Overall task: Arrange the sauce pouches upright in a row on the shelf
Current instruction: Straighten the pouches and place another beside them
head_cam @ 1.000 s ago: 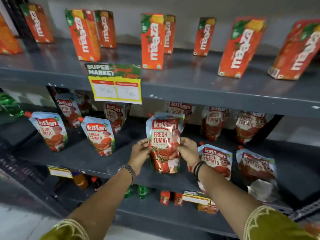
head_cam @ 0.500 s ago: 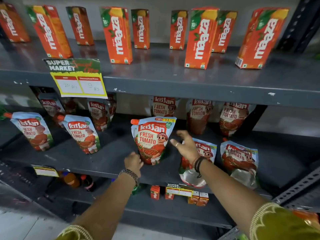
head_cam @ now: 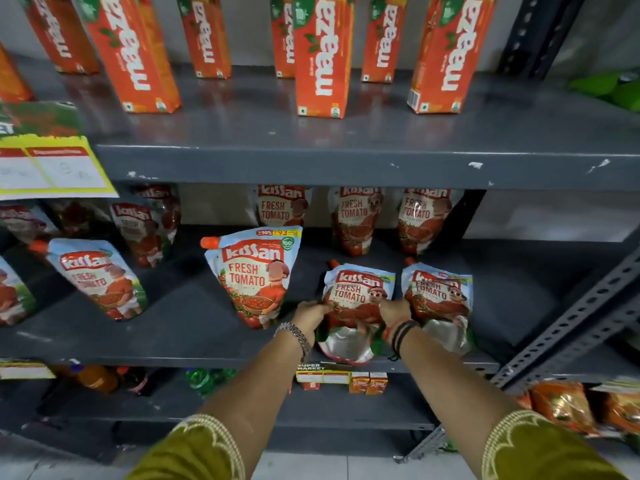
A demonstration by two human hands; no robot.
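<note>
Kissan tomato sauce pouches stand and lie on the grey middle shelf (head_cam: 194,341). One pouch (head_cam: 254,275) stands upright at the centre front. To its right a pouch (head_cam: 356,292) lies on its back, silver base toward me. My left hand (head_cam: 310,315) grips its left edge and my right hand (head_cam: 394,311) grips its right edge. Another pouch (head_cam: 440,296) lies flat just right of it. A further upright pouch (head_cam: 100,278) stands at the front left. Several more pouches (head_cam: 355,220) lean against the back of the shelf.
Orange Maaza juice cartons (head_cam: 322,57) stand on the upper shelf. A yellow price sign (head_cam: 52,168) hangs at the left. A slotted metal upright (head_cam: 571,327) crosses at the right. Small cartons (head_cam: 369,382) and bottles sit on the lower shelf.
Both hands let go of the centre pouch, which stays upright, and moved right. They now grip the lying pouch by its sides. The view shifted right and closer.
</note>
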